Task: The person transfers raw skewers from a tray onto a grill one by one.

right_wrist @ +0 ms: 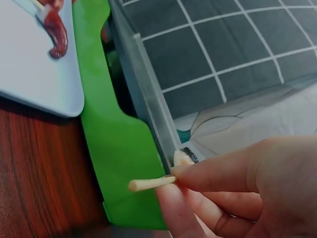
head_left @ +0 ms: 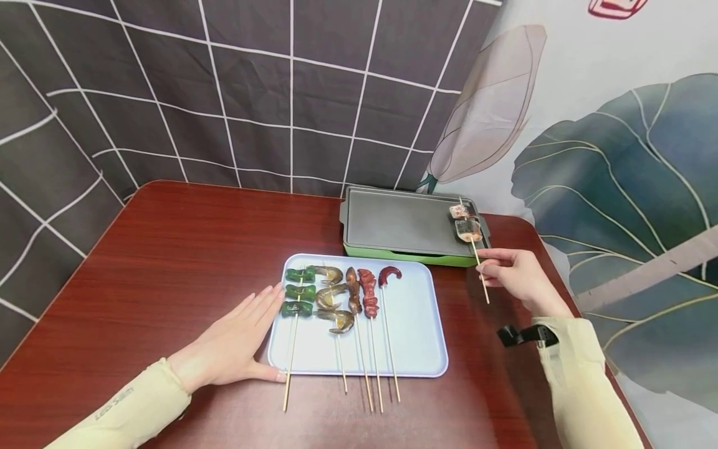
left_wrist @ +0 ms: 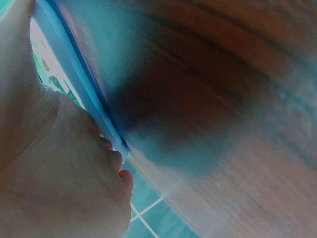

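Note:
My right hand (head_left: 518,274) pinches the stick of a skewer with chunky pale, dark-skinned pieces (head_left: 468,231), which lie over the right end of a flat grey griddle (head_left: 392,218). In the right wrist view, thumb and fingertips hold the stick (right_wrist: 146,184) near its blunt end, beside the griddle's green base (right_wrist: 116,153). My left hand (head_left: 235,340) rests with straight fingers along the left rim of a pale tray (head_left: 417,330), its thumb near the front corner. Closest to that hand lies a green pepper skewer (head_left: 299,292). The left wrist view shows the palm against the tray's edge (left_wrist: 74,64).
Also on the tray are a skewer of curved grey-brown pieces (head_left: 331,296), a brown one (head_left: 353,290), a red chunk skewer (head_left: 368,293) and a dark red curled tentacle (head_left: 389,273). Their sticks overhang the tray's front. A gridded cloth (head_left: 252,93) hangs behind the red-brown table (head_left: 213,243).

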The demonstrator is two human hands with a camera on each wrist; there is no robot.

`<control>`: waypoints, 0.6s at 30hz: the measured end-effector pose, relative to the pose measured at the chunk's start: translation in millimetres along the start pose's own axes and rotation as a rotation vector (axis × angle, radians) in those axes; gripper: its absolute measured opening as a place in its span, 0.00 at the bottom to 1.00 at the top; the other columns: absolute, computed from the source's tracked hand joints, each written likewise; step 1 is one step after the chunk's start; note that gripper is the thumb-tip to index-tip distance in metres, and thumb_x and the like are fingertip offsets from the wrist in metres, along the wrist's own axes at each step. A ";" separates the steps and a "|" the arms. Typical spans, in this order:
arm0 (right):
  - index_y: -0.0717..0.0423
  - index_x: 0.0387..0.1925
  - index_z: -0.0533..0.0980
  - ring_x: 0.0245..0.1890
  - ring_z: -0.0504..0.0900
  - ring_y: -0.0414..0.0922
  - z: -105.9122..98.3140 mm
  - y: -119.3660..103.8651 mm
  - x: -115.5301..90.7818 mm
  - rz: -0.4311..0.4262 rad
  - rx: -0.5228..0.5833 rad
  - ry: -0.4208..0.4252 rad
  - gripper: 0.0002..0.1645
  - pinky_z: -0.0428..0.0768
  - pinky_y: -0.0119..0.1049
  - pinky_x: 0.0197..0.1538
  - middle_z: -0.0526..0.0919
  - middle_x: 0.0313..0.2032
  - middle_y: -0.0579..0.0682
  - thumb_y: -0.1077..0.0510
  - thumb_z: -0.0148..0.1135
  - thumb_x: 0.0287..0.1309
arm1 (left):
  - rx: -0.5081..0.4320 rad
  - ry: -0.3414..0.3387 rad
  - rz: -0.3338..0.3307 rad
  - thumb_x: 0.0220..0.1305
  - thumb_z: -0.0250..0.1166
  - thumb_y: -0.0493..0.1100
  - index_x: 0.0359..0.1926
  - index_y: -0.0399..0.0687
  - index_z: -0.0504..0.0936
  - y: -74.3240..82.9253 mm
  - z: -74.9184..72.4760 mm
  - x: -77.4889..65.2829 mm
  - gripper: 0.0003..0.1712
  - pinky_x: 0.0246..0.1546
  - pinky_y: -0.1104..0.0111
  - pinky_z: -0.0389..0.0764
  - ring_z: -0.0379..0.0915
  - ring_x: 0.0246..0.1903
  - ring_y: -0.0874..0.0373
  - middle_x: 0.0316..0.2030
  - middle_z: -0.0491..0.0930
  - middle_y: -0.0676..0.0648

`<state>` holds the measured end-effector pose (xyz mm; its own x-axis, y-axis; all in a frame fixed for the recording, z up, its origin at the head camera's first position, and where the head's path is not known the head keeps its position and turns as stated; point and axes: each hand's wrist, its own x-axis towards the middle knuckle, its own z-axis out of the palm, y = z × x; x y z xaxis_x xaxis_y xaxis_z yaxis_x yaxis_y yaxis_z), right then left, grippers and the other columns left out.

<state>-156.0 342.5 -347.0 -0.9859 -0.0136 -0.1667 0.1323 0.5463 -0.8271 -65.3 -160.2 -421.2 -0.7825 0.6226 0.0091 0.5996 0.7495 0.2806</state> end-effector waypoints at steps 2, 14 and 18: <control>0.76 0.64 0.71 0.32 0.87 0.40 -2.5 1.7 8.7 0.016 0.015 -0.008 0.25 0.87 0.35 0.39 0.87 0.37 0.54 0.68 0.59 0.68 | -0.003 -0.004 -0.001 0.50 0.56 0.86 0.76 0.26 0.54 -0.4 -0.5 0.1 0.75 0.74 0.48 0.51 0.46 0.76 0.40 0.77 0.50 0.32; 0.72 0.64 0.73 0.36 0.88 0.42 -5.7 1.6 9.5 0.047 -0.007 0.017 0.28 0.87 0.36 0.43 0.87 0.43 0.59 0.59 0.63 0.69 | -0.001 0.022 0.020 0.51 0.60 0.84 0.75 0.24 0.55 -0.7 -2.3 0.7 0.74 0.73 0.46 0.55 0.48 0.75 0.37 0.76 0.50 0.30; 0.68 0.65 0.73 0.35 0.88 0.41 -5.1 -4.7 -4.5 0.026 -0.052 0.095 0.35 0.87 0.35 0.42 0.86 0.47 0.62 0.48 0.67 0.67 | -0.004 0.024 0.024 0.51 0.60 0.83 0.75 0.24 0.55 -0.3 -2.8 1.0 0.74 0.72 0.45 0.56 0.49 0.75 0.36 0.76 0.51 0.30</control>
<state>-152.8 344.3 -339.6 -0.9877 0.0797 -0.1342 0.1553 0.5883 -0.7936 -66.8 -160.4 -418.6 -0.7718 0.6347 0.0384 0.6175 0.7337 0.2837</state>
